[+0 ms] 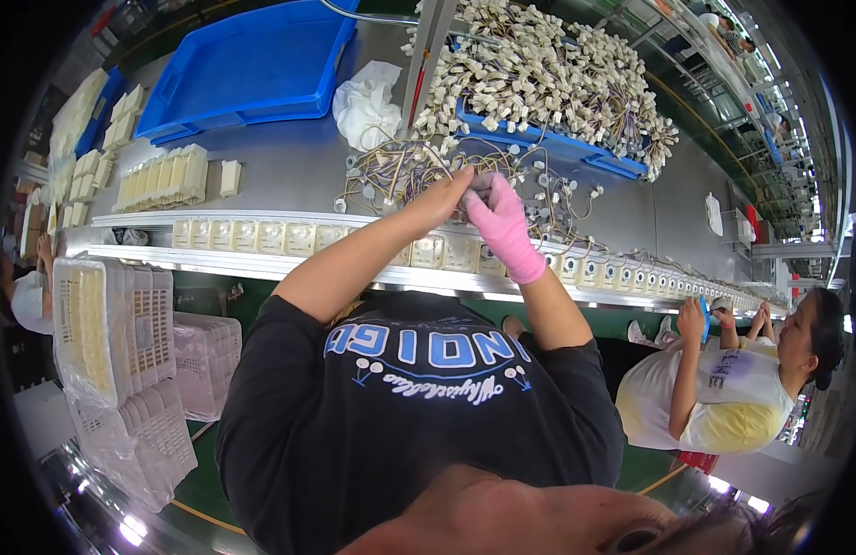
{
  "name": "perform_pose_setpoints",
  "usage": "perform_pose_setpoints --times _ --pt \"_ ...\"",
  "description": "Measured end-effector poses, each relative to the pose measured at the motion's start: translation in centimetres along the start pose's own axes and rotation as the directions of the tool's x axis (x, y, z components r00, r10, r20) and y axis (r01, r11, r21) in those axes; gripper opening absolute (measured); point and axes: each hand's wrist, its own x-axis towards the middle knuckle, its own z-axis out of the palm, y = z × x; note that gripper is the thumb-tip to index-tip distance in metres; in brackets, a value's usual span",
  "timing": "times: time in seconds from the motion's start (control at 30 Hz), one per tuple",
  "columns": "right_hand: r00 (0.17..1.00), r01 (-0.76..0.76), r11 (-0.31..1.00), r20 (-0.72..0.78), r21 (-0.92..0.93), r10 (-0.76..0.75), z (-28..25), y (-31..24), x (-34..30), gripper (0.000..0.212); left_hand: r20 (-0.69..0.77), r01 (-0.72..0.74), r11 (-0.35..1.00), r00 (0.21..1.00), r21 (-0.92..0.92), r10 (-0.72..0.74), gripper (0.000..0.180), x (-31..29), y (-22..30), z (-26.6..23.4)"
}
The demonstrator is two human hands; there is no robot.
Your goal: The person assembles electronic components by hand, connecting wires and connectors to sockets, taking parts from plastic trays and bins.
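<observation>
My bare left hand (pixel 448 196) and my right hand (pixel 502 222), in a pink glove with greyish fingertips, meet over the near edge of the workbench. Both are closed, fingertips together; whatever is pinched between them is too small and hidden to name. Just beyond them lies a loose tangle of wire leads (pixel 396 171) with round grey ends and white connectors. Below my hands runs a row of square cream-white housings (pixel 271 237) in a metal rail. To the right of my glove, several housings (pixel 613 275) carry dark round centres and wires.
A blue tray (pixel 252 65) stands at the back left, beside a crumpled white plastic bag (pixel 365 102). A metal post (pixel 428 69) rises ahead. A blue bin (pixel 558 143) is heaped with wired connectors. Stacked white crates (pixel 123 324) stand left. A co-worker (pixel 724 379) sits close on the right.
</observation>
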Motion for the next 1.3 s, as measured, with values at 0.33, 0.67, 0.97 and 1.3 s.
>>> perform_pose_setpoints --times 0.33,0.67,0.97,1.3 --pt "0.982 -0.111 0.985 0.168 0.129 0.088 -1.3 0.6 -1.2 0.034 0.055 0.114 0.983 0.991 0.146 -0.123 0.036 -1.0 -0.3 -2.7" --pt "0.937 0.344 0.854 0.2 -0.39 -0.286 -1.6 3.0 -2.4 0.03 0.213 -0.318 0.431 0.938 0.845 0.274 0.028 -2.6 -2.3 -2.0" --pt "0.814 0.577 0.492 0.511 -0.652 -0.278 -1.9 4.2 -2.4 0.025 0.389 -0.502 0.24 0.833 0.831 0.393 0.013 -4.0 -3.0 -1.6" --pt "0.787 0.602 0.426 0.41 -0.676 -0.462 -0.5 4.5 -4.0 0.031 0.274 -0.359 0.131 0.862 0.924 0.426 0.012 -4.3 -4.4 -0.9"
